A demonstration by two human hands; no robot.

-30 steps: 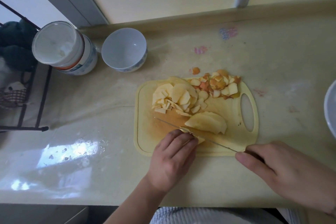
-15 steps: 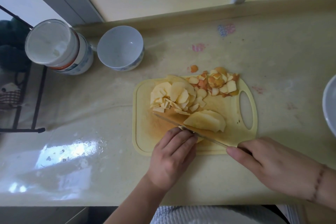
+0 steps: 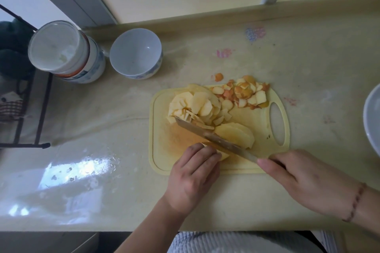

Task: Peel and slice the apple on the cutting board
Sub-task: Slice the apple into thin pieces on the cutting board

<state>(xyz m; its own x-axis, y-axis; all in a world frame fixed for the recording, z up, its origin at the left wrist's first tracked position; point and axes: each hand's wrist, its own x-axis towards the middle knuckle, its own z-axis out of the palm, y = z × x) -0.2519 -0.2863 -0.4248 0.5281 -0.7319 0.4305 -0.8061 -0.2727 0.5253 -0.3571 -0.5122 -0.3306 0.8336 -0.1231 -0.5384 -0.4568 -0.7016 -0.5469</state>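
Note:
A pale yellow cutting board [image 3: 162, 162] lies on the counter. On it sit a heap of thin apple slices [image 3: 195, 107], a peeled apple chunk [image 3: 234, 133], and red-orange peel scraps [image 3: 246, 94] at the far edge. My right hand [image 3: 306, 181] grips the knife [image 3: 207, 134] by its handle; the blade runs diagonally toward the slice heap. My left hand [image 3: 195, 172] has curled fingers holding a small apple piece [image 3: 224, 155] on the board, right beside the blade. Most of that piece is hidden under my fingers.
A white bowl [image 3: 135, 53] and a stack of bowls [image 3: 63, 51] stand at the back left. Another bowl's rim [image 3: 372, 117] shows at the right edge. One peel scrap [image 3: 218, 77] lies off the board. A black rack [image 3: 24, 109] stands at the left.
The knife blade has tilted and shifted toward the far side, its tip now at the slice heap. My left hand stays on the small apple piece.

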